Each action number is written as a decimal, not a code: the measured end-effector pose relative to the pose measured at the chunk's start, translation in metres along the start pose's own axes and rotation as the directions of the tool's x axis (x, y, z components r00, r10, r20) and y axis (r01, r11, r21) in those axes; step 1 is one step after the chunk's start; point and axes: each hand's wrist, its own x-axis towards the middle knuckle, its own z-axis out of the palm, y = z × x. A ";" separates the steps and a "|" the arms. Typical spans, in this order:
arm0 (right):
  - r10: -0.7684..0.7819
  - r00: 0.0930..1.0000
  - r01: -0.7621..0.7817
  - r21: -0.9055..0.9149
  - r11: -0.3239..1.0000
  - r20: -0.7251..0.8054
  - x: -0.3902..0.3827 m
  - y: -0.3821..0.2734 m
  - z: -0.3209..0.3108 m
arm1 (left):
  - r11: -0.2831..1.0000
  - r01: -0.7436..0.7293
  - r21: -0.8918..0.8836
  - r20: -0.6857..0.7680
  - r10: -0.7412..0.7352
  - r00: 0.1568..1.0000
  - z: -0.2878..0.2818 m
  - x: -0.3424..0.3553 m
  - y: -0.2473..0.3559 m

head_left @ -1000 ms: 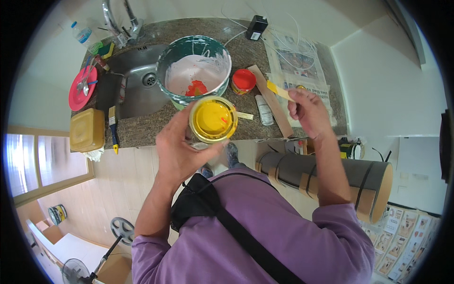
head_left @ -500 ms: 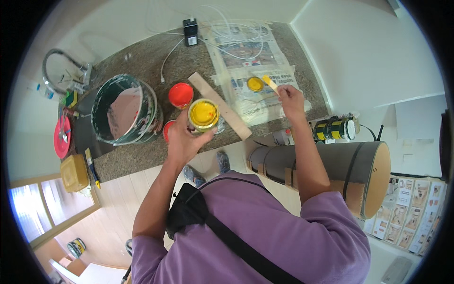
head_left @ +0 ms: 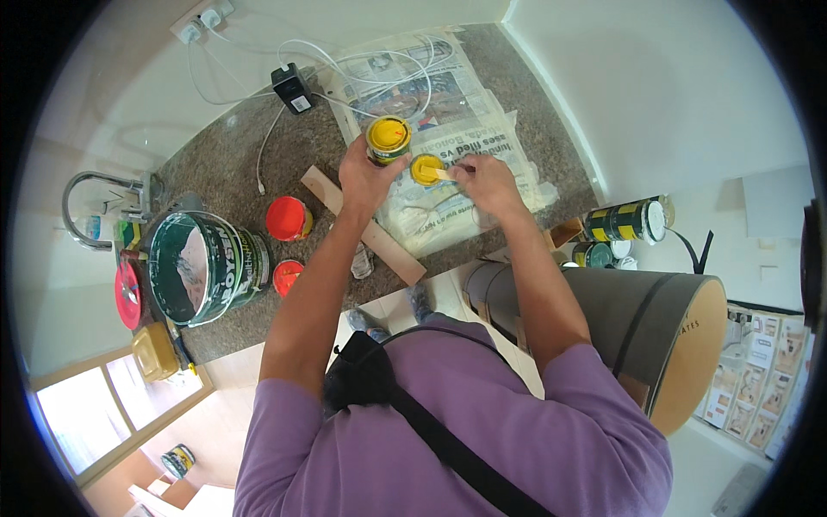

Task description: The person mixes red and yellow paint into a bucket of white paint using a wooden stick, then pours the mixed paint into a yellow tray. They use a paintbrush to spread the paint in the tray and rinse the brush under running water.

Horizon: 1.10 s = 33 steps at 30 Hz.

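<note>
My left hand (head_left: pixel 365 178) is wrapped around a small open can of yellow paint (head_left: pixel 388 138), held over the newspaper-covered counter. Just to its right, my right hand (head_left: pixel 489 183) pinches a flat wooden stick (head_left: pixel 443 174) whose end is coated yellow. That coated end is over or on a round yellow-smeared lid (head_left: pixel 420 164) lying on the newspaper (head_left: pixel 448 207); whether they touch I cannot tell. A can of red paint (head_left: pixel 288 218) stands left of my left forearm, with a smaller round red-topped piece (head_left: pixel 288 277) nearer the counter edge.
A wooden strip (head_left: pixel 392 252) lies slantwise across the counter (head_left: pixel 233 155). On the left stand a large paint bucket (head_left: pixel 233 276), a pink plate (head_left: pixel 127 295) and a yellowish tub (head_left: pixel 155 351). White cables and a black adapter (head_left: pixel 294 88) lie behind. A big strapped roll (head_left: pixel 637 336) is at right.
My left hand has carried the yellow can forward onto the newspaper side. My right hand has brought the stick left and down to the yellow lid. The view has shifted.
</note>
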 end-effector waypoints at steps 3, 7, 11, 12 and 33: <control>-0.341 0.900 0.298 -0.187 0.936 -0.272 -0.012 0.001 0.012 | 1.000 -0.020 -0.011 -0.034 0.019 0.999 0.000 0.002 -0.002; -0.221 0.975 0.216 -0.153 0.964 -0.019 -0.012 -0.015 0.002 | 0.997 0.070 -0.039 -0.124 -0.074 0.990 -0.017 -0.011 0.006; -0.268 0.963 0.251 -0.238 0.938 -0.039 -0.013 -0.013 -0.002 | 0.998 0.038 0.055 -0.156 -0.029 0.987 -0.036 -0.013 -0.008; -0.299 0.953 0.276 -0.259 0.925 -0.051 -0.012 -0.008 -0.003 | 0.999 0.038 0.032 -0.141 -0.033 0.989 -0.036 -0.013 -0.010; -0.289 0.913 0.290 -0.041 0.956 -0.286 0.013 0.037 0.001 | 0.997 -0.033 0.070 0.033 0.031 0.999 0.010 0.018 0.002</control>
